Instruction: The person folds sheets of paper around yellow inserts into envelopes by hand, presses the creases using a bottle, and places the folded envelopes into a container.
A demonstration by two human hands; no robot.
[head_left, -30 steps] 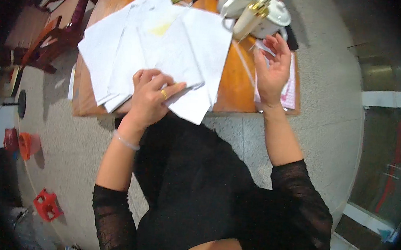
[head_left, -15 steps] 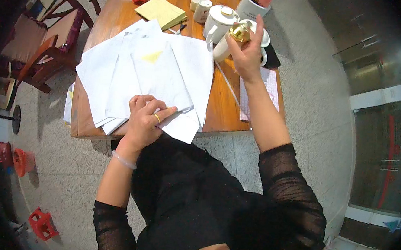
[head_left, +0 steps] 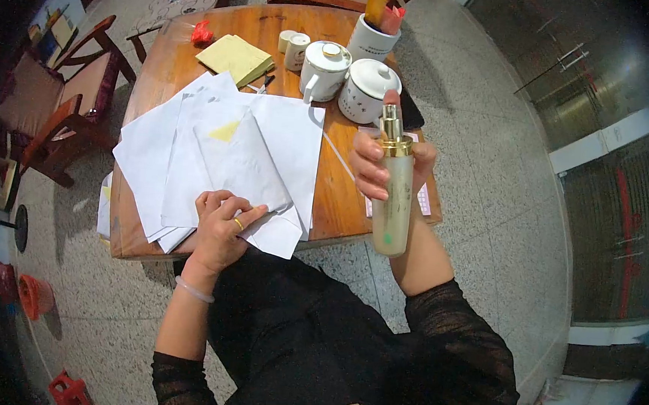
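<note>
My right hand (head_left: 372,164) is closed around a pump bottle (head_left: 393,215), frosted and pale with a gold collar, held upright above the table's right front edge. One fingertip is at the pump's top. A small green mark shows low on the bottle. At the table's front edge, my left hand (head_left: 225,222), with a ring and a pale bangle, has its fingers curled over the lower end of a folded white paper packet (head_left: 245,159); its thumb is hidden. A yellow patch shows on the packet, which lies on several white paper sheets (head_left: 151,149).
On the wooden table (head_left: 332,203) stand a lidded white mug (head_left: 325,71), a lidded white pot (head_left: 366,89) and a white holder (head_left: 372,40). Yellow paper (head_left: 235,59) lies farther back beside a red crumpled item (head_left: 201,33). A wooden chair (head_left: 75,110) stands at left.
My right hand has lifted the pump bottle from beside the mugs and brought it nearer to me. My left hand stays on the paper packet. The camera view has tilted up somewhat.
</note>
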